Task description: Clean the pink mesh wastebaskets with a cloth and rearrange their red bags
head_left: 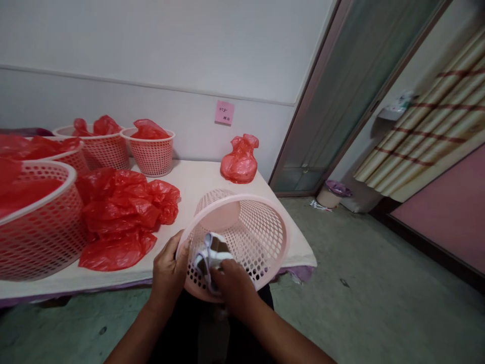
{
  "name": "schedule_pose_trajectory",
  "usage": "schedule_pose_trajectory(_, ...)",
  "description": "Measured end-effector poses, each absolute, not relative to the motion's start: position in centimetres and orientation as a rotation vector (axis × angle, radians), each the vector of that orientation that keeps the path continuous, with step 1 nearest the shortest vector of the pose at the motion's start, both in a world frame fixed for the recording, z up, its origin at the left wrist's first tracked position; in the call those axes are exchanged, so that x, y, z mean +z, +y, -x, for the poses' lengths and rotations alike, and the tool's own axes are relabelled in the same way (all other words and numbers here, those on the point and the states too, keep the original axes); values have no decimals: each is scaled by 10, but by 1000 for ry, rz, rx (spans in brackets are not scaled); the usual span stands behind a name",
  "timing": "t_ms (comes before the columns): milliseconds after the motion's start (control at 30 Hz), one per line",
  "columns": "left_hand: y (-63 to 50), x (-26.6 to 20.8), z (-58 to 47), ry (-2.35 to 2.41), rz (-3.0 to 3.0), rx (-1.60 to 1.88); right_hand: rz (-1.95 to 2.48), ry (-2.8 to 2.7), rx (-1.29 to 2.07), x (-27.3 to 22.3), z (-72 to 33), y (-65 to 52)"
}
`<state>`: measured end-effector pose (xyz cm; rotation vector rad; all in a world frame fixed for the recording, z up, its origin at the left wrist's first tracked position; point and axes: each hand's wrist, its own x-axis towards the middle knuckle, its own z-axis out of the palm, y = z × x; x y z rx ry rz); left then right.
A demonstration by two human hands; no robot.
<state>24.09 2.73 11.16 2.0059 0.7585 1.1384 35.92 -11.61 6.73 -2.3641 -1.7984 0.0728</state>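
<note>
A pink perforated plastic basket [265, 222] lies tilted at the front edge of the white-covered table, its mouth toward me. My left hand [169, 268] grips its rim on the left side, thumb on the inner face. Inside the mouth, my right hand [235, 285] is closed on a cloth [215, 250] with white and brown patches and a pale purple edge. The cloth rests against the basket's inner wall near the left. Part of the cloth is hidden by my right fingers.
Crumpled red plastic bags [121, 212] lie left of the basket. Several bag-filled baskets [151, 154] stand farther left on the table [200, 174]. A tied red bag [239, 162] sits at the back right, below a pink note [224, 112]. A waste bin [330, 194] stands on the floor.
</note>
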Motion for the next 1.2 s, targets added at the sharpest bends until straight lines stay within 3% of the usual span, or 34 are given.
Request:
schedule_pose_trajectory(167,22,114,-244,697,-2077,1123,2603,-1588,63,77,-400,-119)
schedule_pose_trajectory(467,14,112,-247,524,-2282,1204,2429,-1629,11,57,-382,-54)
schedule_pose_trajectory(800,17,106,-241,458,-2379,1215,2726,-1420,-42,51,-468,-40)
schedule_pose_trajectory(1200,44,116,-243,764,-2173,1127,2344,-1845,284,84,-369,-131)
